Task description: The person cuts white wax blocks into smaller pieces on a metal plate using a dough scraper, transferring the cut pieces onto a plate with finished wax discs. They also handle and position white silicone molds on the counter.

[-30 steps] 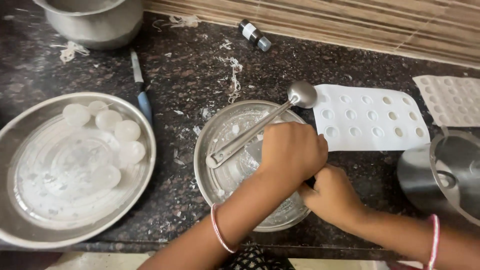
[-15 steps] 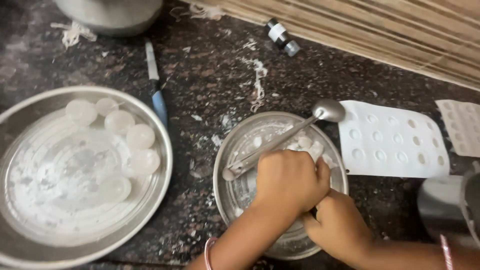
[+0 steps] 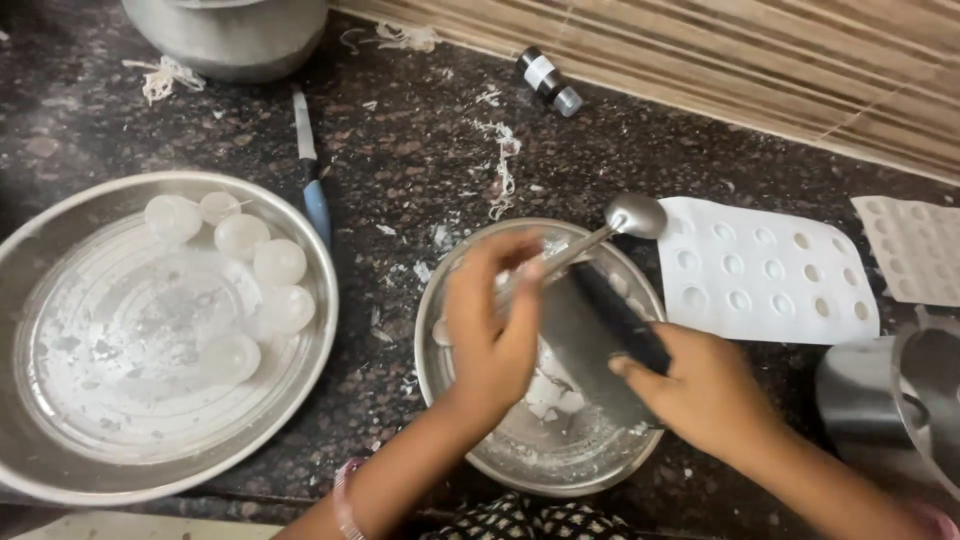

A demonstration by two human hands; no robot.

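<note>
Looks like scraping or chopping white stuff in the steel bowl [image 3: 545, 440], which sits on the dark stone worktop [image 3: 420, 150] between a big steel plate [image 3: 60, 440] of pale translucent balls [image 3: 279, 262] and a white moulded sheet [image 3: 770, 275]. To do it well I'd say keep the bowl from sliding and the fingertips behind the edge. Right hand [image 3: 705, 385] is closed around the dark handle of a broad blade [image 3: 580, 325] angled down into the bowl. Left hand [image 3: 490, 320] is curled over the bowl by the long spoon [image 3: 632, 215] on the rim; can't tell if it grips anything.
</note>
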